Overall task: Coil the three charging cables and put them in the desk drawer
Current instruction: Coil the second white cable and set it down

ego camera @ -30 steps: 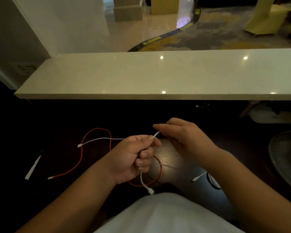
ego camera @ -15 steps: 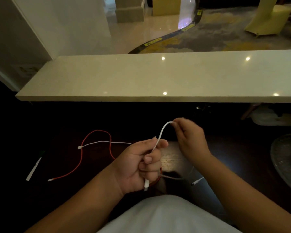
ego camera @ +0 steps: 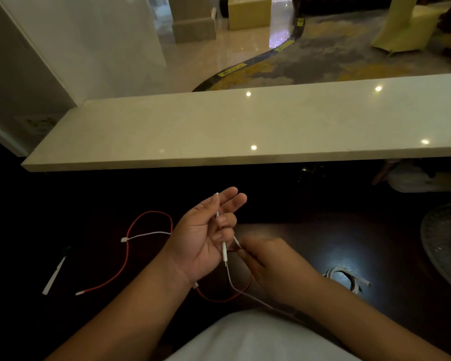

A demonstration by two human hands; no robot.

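Note:
My left hand (ego camera: 201, 238) is raised over the dark desk (ego camera: 323, 241), palm toward me and fingers stretched out. A thin white cable (ego camera: 224, 250) runs down across that palm, pinned by the thumb. Its far end (ego camera: 124, 239) lies on the desk to the left. My right hand (ego camera: 268, 261) pinches the same cable just right of the left palm; a slack length drops toward my lap. A red cable (ego camera: 126, 256) lies in loose loops on the desk under and left of my hands. A coiled white cable (ego camera: 346, 278) rests at the right.
A pale stone counter (ego camera: 245, 126) overhangs the back of the desk. A glass dish (ego camera: 445, 243) sits at the right edge. A small white stick-like item (ego camera: 54, 277) lies far left. No drawer is visible.
My left hand has unclenched from a fist and lifted, fingers now spread. My right hand has come down from above the left fist to beside the palm, still pinching the white cable.

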